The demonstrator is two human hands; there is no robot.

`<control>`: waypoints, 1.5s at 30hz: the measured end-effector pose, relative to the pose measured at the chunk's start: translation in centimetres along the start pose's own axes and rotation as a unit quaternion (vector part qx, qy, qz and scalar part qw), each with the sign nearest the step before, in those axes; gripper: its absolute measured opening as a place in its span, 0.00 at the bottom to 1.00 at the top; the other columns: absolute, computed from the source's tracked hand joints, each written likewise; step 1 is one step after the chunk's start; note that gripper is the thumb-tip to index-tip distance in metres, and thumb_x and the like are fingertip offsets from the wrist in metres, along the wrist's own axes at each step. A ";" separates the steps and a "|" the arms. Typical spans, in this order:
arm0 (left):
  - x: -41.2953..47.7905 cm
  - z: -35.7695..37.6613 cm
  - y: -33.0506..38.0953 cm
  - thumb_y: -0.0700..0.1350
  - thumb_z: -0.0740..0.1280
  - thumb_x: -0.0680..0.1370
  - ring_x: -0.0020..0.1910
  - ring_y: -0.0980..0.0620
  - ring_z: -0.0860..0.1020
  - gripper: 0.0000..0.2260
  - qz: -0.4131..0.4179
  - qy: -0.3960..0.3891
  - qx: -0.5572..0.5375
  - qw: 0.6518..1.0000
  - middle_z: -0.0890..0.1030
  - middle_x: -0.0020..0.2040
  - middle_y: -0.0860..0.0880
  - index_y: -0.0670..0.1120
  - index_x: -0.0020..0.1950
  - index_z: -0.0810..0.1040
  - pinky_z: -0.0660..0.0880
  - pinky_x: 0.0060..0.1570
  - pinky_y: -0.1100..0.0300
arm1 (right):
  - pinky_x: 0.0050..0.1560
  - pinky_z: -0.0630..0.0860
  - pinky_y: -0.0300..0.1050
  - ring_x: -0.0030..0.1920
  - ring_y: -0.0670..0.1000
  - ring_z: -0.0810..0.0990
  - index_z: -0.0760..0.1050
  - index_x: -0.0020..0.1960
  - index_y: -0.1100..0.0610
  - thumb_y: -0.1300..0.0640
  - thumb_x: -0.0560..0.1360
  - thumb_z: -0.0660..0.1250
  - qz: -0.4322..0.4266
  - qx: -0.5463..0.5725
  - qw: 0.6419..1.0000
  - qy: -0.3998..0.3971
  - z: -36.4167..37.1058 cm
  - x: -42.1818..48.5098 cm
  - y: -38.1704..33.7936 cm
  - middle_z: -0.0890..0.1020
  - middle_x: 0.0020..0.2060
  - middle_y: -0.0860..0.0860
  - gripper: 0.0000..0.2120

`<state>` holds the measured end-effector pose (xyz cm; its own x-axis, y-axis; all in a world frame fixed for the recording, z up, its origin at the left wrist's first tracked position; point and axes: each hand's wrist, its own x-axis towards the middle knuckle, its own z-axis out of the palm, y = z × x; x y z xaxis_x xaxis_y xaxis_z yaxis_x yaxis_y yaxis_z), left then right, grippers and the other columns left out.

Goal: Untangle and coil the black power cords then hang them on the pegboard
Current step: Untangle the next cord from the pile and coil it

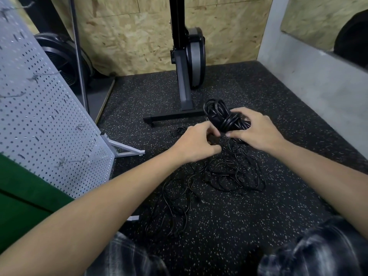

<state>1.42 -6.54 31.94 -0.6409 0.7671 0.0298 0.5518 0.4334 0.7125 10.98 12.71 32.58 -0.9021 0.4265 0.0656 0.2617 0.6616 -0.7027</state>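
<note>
While the right hand [256, 130] curls its fingers round a coiled cord bundle [220, 114], the left hand [197, 144] pinches a strand of black cord just beside the right thumb, fingers bent in. Below both hands, the tangled power cords [235, 174] lie loose on the speckled rubber floor [278, 206]. Well to the left of the left hand stands the grey pegboard [39, 120].

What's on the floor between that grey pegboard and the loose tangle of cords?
In the head view, just bare speckled floor mat and the white foot of the pegboard.
</note>
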 end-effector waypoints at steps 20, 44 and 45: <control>1.2 -2.6 -1.4 0.46 0.65 0.86 0.43 0.52 0.85 0.10 -0.028 0.117 -0.358 0.926 0.87 0.45 0.46 0.40 0.58 0.79 0.84 0.53 0.53 | 0.49 0.85 0.55 0.53 0.57 0.87 0.74 0.69 0.43 0.57 0.76 0.76 0.154 0.312 0.921 -0.178 0.3 -0.3 0.1 0.84 0.59 0.54 0.25; 0.4 -1.4 -0.8 0.41 0.70 0.83 0.51 0.45 0.86 0.13 -0.020 0.086 -0.400 0.912 0.82 0.50 0.40 0.43 0.68 0.77 0.84 0.55 0.48 | 0.47 0.72 0.42 0.52 0.47 0.80 0.70 0.70 0.50 0.43 0.75 0.76 -0.007 -0.045 0.994 -0.103 1.4 -0.7 -1.1 0.80 0.54 0.45 0.28; 0.5 -1.3 -0.8 0.40 0.69 0.84 0.52 0.44 0.86 0.13 -0.028 0.086 -0.408 0.909 0.81 0.52 0.40 0.44 0.69 0.77 0.84 0.56 0.48 | 0.50 0.72 0.44 0.55 0.49 0.80 0.69 0.70 0.50 0.43 0.75 0.76 -0.004 -0.036 0.995 -0.097 1.3 -0.6 -0.8 0.80 0.56 0.46 0.29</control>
<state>-0.04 -7.10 32.32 -0.7677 0.6397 0.0367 -0.0185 -0.0794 0.9967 10.86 11.11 32.19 -0.9517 0.2985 -0.0711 0.2713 0.7102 -0.6496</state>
